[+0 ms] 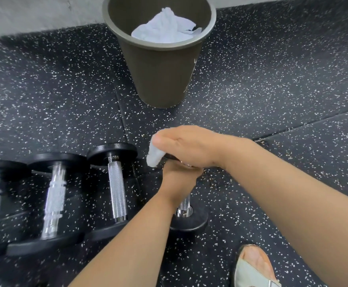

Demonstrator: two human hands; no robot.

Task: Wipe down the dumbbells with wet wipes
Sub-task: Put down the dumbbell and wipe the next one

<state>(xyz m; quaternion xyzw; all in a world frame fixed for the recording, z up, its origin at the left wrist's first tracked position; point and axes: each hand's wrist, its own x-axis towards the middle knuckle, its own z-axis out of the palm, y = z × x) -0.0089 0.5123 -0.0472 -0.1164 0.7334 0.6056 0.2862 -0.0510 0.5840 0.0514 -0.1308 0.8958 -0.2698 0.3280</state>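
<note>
On floor before bin (162, 69): dumbbell (189, 222) stands on end. Left hand (179, 179) grips handle, steadying. Right hand (187, 146) clamps wipe (154, 156) over top plate rim. Best: firm left grip, sweep wipe round whole rim, then face. Tipping risk toward spare dumbbells (117, 189) lying left.

No legible text, brand, number or sign recorded. One faint white marking (194, 63) stands on the right side of the olive bin (160, 75), upper centre of the frame; it is too small and oblique to read. The dumbbells (117, 189) at lower left present their plates edge-on, with nothing readable.
</note>
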